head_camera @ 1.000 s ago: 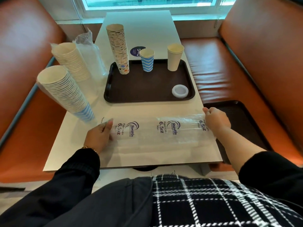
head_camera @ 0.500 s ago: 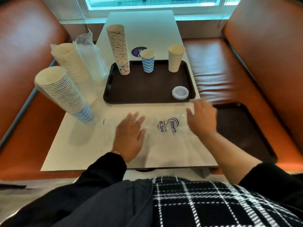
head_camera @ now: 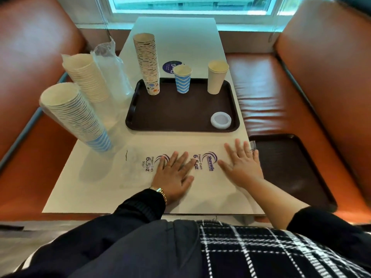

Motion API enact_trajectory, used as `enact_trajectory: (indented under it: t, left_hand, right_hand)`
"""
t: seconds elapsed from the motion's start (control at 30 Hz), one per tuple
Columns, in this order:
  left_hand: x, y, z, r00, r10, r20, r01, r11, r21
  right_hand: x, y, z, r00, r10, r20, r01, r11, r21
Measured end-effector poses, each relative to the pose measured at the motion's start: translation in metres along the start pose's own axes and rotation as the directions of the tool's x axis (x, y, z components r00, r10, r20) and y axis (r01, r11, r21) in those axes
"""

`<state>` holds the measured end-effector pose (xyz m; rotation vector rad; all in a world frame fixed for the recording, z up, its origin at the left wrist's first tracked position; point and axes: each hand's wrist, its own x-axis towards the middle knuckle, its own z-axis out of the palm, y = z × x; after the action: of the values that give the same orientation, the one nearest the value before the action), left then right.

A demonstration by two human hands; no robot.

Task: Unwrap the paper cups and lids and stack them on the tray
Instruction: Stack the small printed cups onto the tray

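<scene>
A long white table (head_camera: 96, 189) runs between two orange booth seats (head_camera: 267, 87) toward a window (head_camera: 190, 5). On the seat to the person's right lies a dark spare tray (head_camera: 297, 169), its corner just beside the table edge.

The brown tray (head_camera: 180, 117) sits in the middle of the table. Along its far side stand a tall stack of patterned cups (head_camera: 147, 63) at the left, a single blue wavy cup (head_camera: 182, 79) in the middle, and a plain cream cup (head_camera: 217, 77) at the right. A short pile of white lids (head_camera: 220, 120) rests in the near right corner of the tray.

Left of the tray, off it, two more stacks lean over the table edge: a blue-striped stack (head_camera: 74, 115) nearer the person and a cream stack (head_camera: 86, 77) behind it. Both look sleeved in clear film, though I can't be sure from here. A crumpled clear bag (head_camera: 112, 71) stands between the cream stack and the tray.

A flattened clear wrapper (head_camera: 208, 163), printed "Paper Cups 6.5oz", lies across the near part of the table. The left hand (head_camera: 174, 175) presses flat on it, fingers spread and straight. The right hand (head_camera: 243, 165) lies flat too, fingers splayed, near the wrapper's right end by the table edge. A gold watch (head_camera: 160, 192) shows at the left wrist, above a dark sleeve (head_camera: 138, 209).
</scene>
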<state>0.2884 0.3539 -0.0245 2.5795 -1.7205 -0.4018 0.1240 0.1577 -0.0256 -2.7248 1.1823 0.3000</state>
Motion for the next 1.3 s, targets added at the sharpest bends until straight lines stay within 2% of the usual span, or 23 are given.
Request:
enact_trajectory:
  t: [0.1, 0.2, 0.3, 0.4, 0.5, 0.6, 0.67, 0.77, 0.9, 0.97, 1.03, 1.1, 1.3]
  left_hand:
    - [0.001, -0.002, -0.001, 1.0, -0.001, 0.015, 0.001, 1.0, -0.022]
    - [-0.002, -0.018, -0.006, 0.988, -0.155, 0.015, 0.155, 0.987, -0.04]
    - [-0.005, -0.048, -0.013, 0.925, -0.381, 0.002, 0.38, 0.922, -0.074]
    - [-0.008, -0.075, -0.019, 0.853, -0.521, -0.025, 0.516, 0.851, -0.096]
    - [-0.01, -0.089, -0.023, 0.793, -0.607, -0.039, 0.601, 0.792, -0.105]
    - [-0.011, -0.09, -0.031, 0.744, -0.657, -0.122, 0.646, 0.754, -0.119]
    - [-0.01, -0.091, -0.04, 0.69, -0.709, -0.149, 0.679, 0.704, -0.209]
    - [-0.007, -0.096, -0.05, 0.644, -0.76, -0.086, 0.636, 0.595, -0.492]
    - [-0.013, -0.097, -0.06, 0.639, -0.744, -0.195, 0.484, 0.586, -0.65]
    - [-0.016, -0.097, -0.064, 0.612, -0.778, -0.139, 0.418, 0.468, -0.779]
    - [-0.02, -0.102, -0.064, 0.589, -0.807, -0.031, 0.32, 0.269, -0.909]
    - [-0.025, -0.109, -0.065, 0.566, -0.821, 0.067, 0.247, 0.092, -0.965]
    - [-0.045, -0.123, -0.07, 0.515, -0.846, 0.138, 0.194, -0.042, -0.98]
  right_hand:
    - [0.0, 0.001, -0.001, 1.0, 0.019, -0.014, -0.02, 1.0, -0.014]
    - [-0.001, 0.0, 0.0, 1.0, 0.006, -0.027, -0.007, 1.0, -0.021]
    - [0.001, -0.001, 0.001, 0.999, 0.002, -0.035, -0.003, 1.0, -0.029]
    - [0.002, -0.002, 0.003, 0.999, 0.01, -0.043, -0.011, 0.999, -0.032]
    - [0.002, -0.002, 0.003, 0.999, 0.015, -0.046, -0.016, 0.999, -0.028]
    - [0.001, -0.004, 0.002, 0.999, 0.013, -0.048, -0.015, 1.0, -0.026]
    - [0.001, -0.004, 0.001, 0.998, 0.016, -0.053, -0.017, 1.0, -0.015]
    - [0.0, -0.005, 0.001, 0.999, 0.019, -0.049, -0.019, 1.0, -0.017]
    - [0.0, -0.003, 0.001, 0.999, 0.017, -0.047, -0.018, 1.0, -0.018]
    - [0.0, -0.002, 0.001, 0.999, 0.016, -0.049, -0.016, 1.0, -0.016]
    - [0.0, -0.002, 0.002, 0.999, 0.015, -0.05, -0.015, 1.0, -0.007]
    - [0.0, -0.001, 0.002, 0.999, 0.015, -0.049, -0.015, 1.0, 0.002]
    - [-0.001, -0.001, 0.001, 0.999, 0.014, -0.045, -0.013, 1.0, 0.007]
